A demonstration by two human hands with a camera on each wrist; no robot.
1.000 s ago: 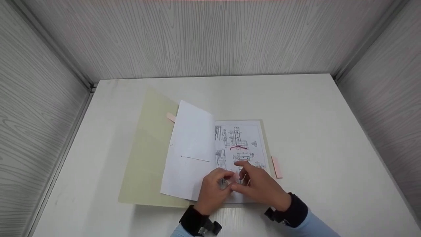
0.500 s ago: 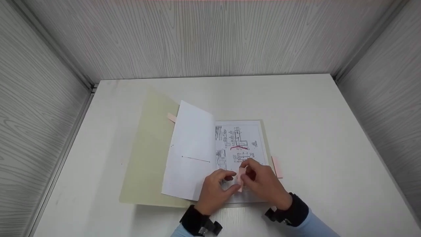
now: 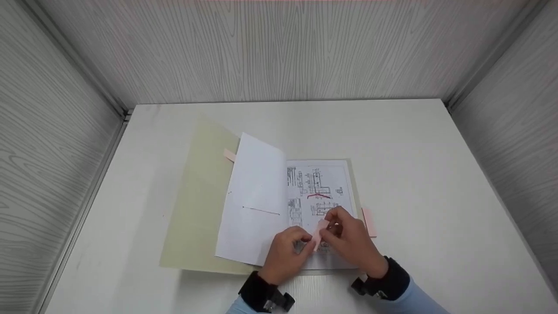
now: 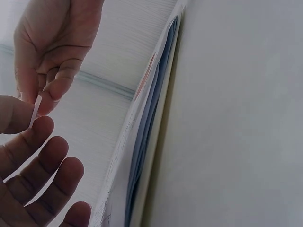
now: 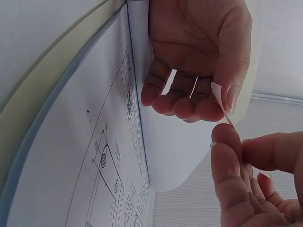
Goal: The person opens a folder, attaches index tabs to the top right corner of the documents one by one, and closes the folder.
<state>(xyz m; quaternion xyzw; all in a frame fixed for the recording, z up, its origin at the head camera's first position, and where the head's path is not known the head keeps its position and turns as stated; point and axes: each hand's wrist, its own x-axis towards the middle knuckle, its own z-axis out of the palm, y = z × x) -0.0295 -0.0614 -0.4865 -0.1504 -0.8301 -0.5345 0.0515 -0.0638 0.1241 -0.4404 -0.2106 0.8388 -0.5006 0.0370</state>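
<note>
Over the near part of a spread booklet with a pale yellow-green card cover [image 3: 187, 226] and white paper pages, a person works on a narrow pale-pink paper strip [image 3: 318, 237]. The strip hangs tilted above the booklet's right-hand page, its lower end pinched between thumb and index finger of the left hand [image 3: 285, 255], its upper end between thumb and index finger of the right hand [image 3: 354, 242]. Both grips are closed on it

The step in hand looks like a careful two-handed handling of the strip. To do it well, each pinch should be light and near an end, so the thin paper neither creases nor tears, and the hands should pull evenly. Whether one face is sticky cannot be told; if so, fingertips are best kept off it. Forearms should avoid the half-raised white sheet [image 3: 257, 174] on the booklet's left side

Just beside the booklet's right edge lies a pink rectangular paper pad [image 3: 369, 223]; a small pink paper tab [image 3: 229, 155] juts from behind the raised sheet

No brand or label shows. The booklet's right-hand page bears a black-line technical drawing [image 3: 321, 179] crossed by a red pen stroke [image 3: 318, 196]; its text blocks are too small to read
</note>
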